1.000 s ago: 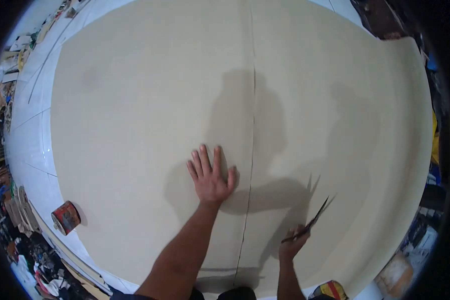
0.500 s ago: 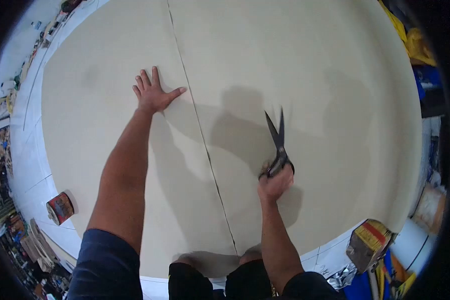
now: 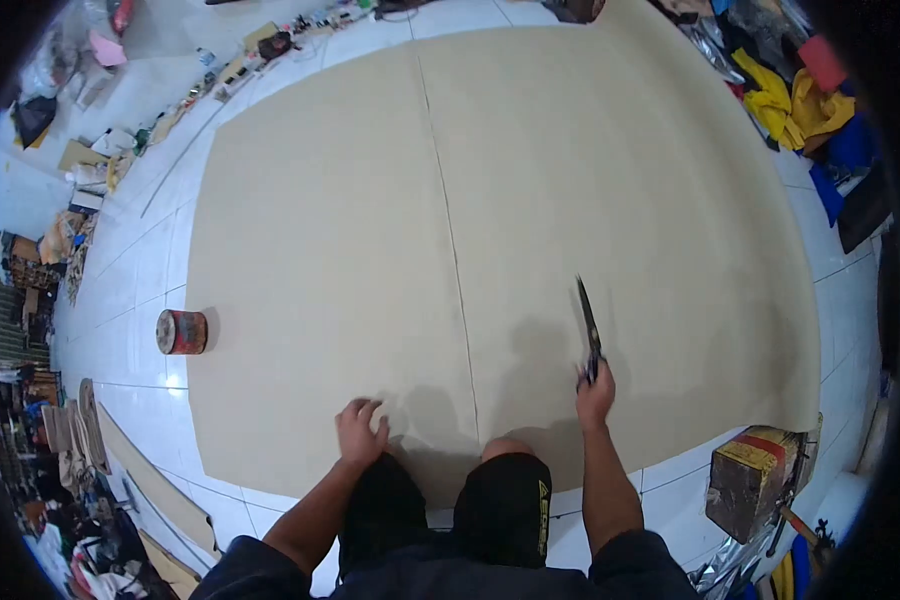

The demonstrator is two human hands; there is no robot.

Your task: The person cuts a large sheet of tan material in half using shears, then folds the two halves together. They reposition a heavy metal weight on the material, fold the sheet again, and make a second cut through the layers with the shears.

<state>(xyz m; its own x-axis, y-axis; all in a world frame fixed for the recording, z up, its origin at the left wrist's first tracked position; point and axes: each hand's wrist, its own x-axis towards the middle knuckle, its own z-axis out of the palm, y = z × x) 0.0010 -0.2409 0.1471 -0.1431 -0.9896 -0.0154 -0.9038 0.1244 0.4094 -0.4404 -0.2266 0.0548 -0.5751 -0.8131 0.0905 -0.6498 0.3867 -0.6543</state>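
Your right hand (image 3: 595, 392) is clamped on the handles of the scissors (image 3: 589, 325), just right of centre, blades together and pointing up the frame. Your left hand (image 3: 362, 432) rests bent-fingered on the beige sheet (image 3: 320, 200), near its lower edge. I cannot tell whether it pinches. The sheet fills mid-frame and looks light and limp, so grip it at an edge. A tin (image 3: 182, 332) stands at its left edge.

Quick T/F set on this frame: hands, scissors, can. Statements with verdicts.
1. The right hand holds scissors. True.
2. The scissor blades are spread wide apart. False: they are closed together and point away from the person.
3. The left hand rests on the beige sheet. True.
4. The red can sits in the middle of the sheet. False: it is at the sheet's left edge, far from both hands.
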